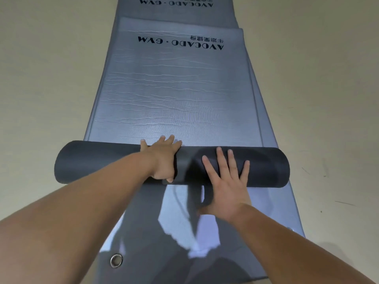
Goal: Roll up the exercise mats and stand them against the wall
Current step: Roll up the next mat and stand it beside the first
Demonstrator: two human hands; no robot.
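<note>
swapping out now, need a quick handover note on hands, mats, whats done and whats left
Left hand: curled over the roll, fingers on its far side.
Right hand: flat and open, palm on the roll.
Top mat: partly rolled, the rest flat ahead.
Lower mat: flat underneath; another lies beyond.
Left: finish this roll, roll the others, stand all against the wall.

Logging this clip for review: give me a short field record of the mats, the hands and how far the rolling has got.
view: head camera, looking down at a beige floor
top mat: grey, partly rolled, far part flat with upside-down "AVOCADO GYM" print
roll: dark, lying across the mat
lower mat: flat beneath, metal eyelet at near corner
third mat: flat, farther away
left hand: curled over the roll
right hand: flat, fingers spread on the roll
progress: rolling unfinished; no mat standing
</note>
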